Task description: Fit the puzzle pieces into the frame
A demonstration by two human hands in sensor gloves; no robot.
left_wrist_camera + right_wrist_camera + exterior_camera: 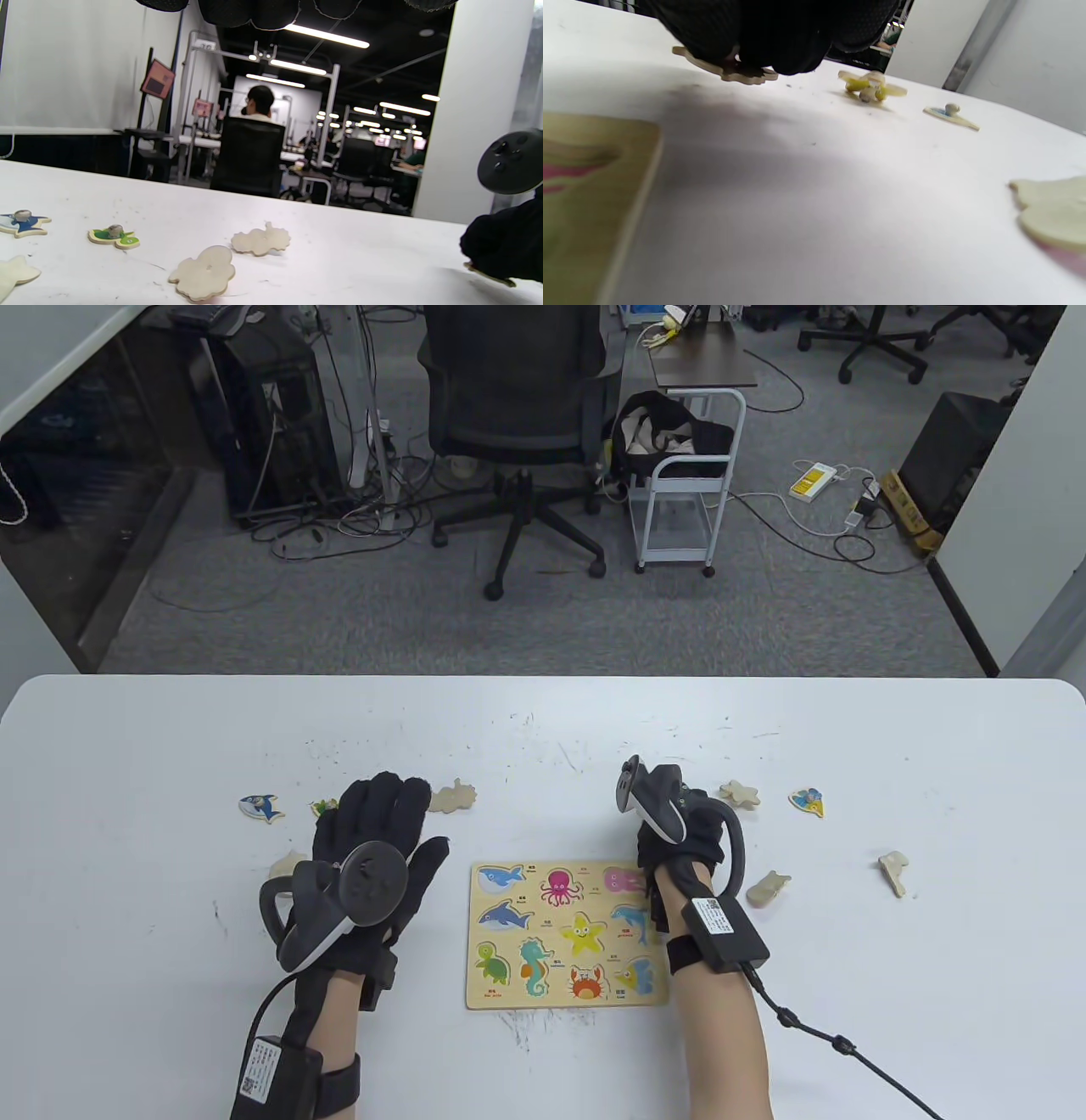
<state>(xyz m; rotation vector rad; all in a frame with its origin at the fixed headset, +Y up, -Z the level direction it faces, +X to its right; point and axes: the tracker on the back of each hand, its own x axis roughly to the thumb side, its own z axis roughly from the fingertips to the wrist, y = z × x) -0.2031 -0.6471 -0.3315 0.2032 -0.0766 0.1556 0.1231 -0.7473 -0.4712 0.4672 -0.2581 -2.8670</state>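
The wooden puzzle frame [567, 935] lies flat at the table's near centre, its printed sea-animal recesses showing. My right hand [670, 824] is just past the frame's far right corner and pinches a plain wooden puzzle piece [729, 71] low over the table; the left wrist view also shows this piece [488, 274] under the right hand. My left hand [382, 827] is left of the frame, fingers spread and holding nothing. It partly covers a green piece [322, 807].
Loose pieces lie around: a blue one [261, 808], plain ones [452, 796] [287, 864] on the left; a star-like piece [740, 793], a coloured fish [808, 802] and plain ones [768, 888] [893, 872] on the right. An office chair [509, 398] stands beyond the table.
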